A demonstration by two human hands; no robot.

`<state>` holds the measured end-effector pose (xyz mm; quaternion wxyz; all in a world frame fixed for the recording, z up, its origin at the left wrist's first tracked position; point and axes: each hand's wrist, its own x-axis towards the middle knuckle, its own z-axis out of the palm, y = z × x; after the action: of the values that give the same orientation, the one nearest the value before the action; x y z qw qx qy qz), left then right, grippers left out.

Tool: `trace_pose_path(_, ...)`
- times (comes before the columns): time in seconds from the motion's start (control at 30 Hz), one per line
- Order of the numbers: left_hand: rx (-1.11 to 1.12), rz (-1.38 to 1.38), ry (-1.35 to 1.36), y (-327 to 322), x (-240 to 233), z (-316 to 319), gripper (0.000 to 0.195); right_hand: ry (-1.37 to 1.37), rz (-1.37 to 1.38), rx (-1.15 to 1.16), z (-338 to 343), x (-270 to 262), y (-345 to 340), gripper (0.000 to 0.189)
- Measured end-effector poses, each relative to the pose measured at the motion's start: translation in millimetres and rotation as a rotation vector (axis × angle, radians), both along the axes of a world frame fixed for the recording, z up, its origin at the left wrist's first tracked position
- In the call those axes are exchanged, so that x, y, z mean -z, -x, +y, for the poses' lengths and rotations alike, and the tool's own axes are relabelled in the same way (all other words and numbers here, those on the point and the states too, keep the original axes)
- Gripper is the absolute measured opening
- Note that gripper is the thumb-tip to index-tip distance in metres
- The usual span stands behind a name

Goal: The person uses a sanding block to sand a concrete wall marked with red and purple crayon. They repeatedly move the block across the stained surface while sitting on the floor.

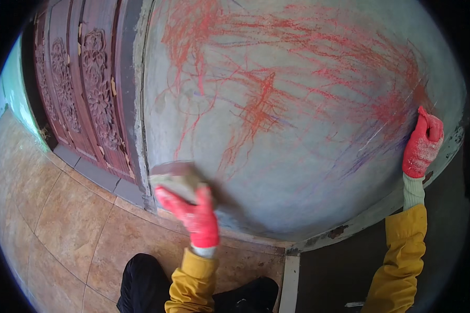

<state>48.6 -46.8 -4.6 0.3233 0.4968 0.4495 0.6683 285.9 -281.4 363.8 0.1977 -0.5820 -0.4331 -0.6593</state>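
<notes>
My left hand (194, 215), in a red-coated work glove with a whitish cuff, grips a blurred block (178, 178) with a dark reddish top and a paler side. The block is against or close to the lower left of a grey wall (290, 156), beside the door frame; its exact kind cannot be told. My right hand (422, 146), in a matching glove dusted with white powder, is at the wall's right edge, fingers curled and nothing visible in them. Red, orange and purple scribbles (262, 105) cover much of the wall between and above my hands.
A carved brown wooden door (98, 90) stands at the left, with a grey sill (98, 176) below. Brown floor tiles (62, 219) run along the wall's foot to a pale strip (291, 281). My dark-clad knees (143, 281) are close below the wall. A dark area lies at lower right.
</notes>
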Motion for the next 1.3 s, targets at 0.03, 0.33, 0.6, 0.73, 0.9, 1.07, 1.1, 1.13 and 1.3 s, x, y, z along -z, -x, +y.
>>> trace_pose_path(0.03, 0.034, 0.112, -0.199, -5.0, -4.0, -13.9, 0.103, -0.001, 0.007, 0.001, -0.4, -0.6, 0.3, 0.01)
trace_pose_path(0.33, -0.074, -0.1, 0.262, 10.1, 47.6, 25.8, 0.09, 0.003, -0.002, 0.01, -3.9, -3.2, 2.0, 0.014)
trace_pose_path(0.6, -0.032, 0.148, -0.311, -9.2, -18.8, -8.2, 0.105, -0.017, 0.026, -0.003, 1.3, 1.4, 3.5, 0.015)
trace_pose_path(0.73, 0.128, 0.374, -0.731, -22.5, -11.0, -44.6, 0.103, -0.007, 0.004, 0.041, -3.4, -2.2, -0.4, 0.014)
trace_pose_path(0.9, 0.015, 0.274, -0.421, -17.5, 55.8, -35.8, 0.11, -0.029, -0.009, 0.0, 2.7, -3.5, 3.7, 0.012)
trace_pose_path(1.07, -0.094, 0.115, 0.032, -7.7, -0.6, -0.5, 0.107, -0.026, -0.001, 0.004, 1.1, 0.9, 2.5, 0.013)
trace_pose_path(1.1, -0.083, 0.125, -0.048, -7.7, -18.8, -2.1, 0.106, -0.03, -0.003, 0.02, -1.7, -0.1, 4.6, 0.013)
trace_pose_path(1.13, -0.035, 0.157, -0.195, -8.2, -35.3, -8.0, 0.106, -0.025, -0.002, 0.038, -2.0, -0.9, 6.2, 0.013)
trace_pose_path(1.3, 0.188, 0.409, -0.919, -43.9, -41.9, -54.5, 0.071, -0.01, -0.017, -0.014, 4.9, 2.2, 7.3, 0.012)
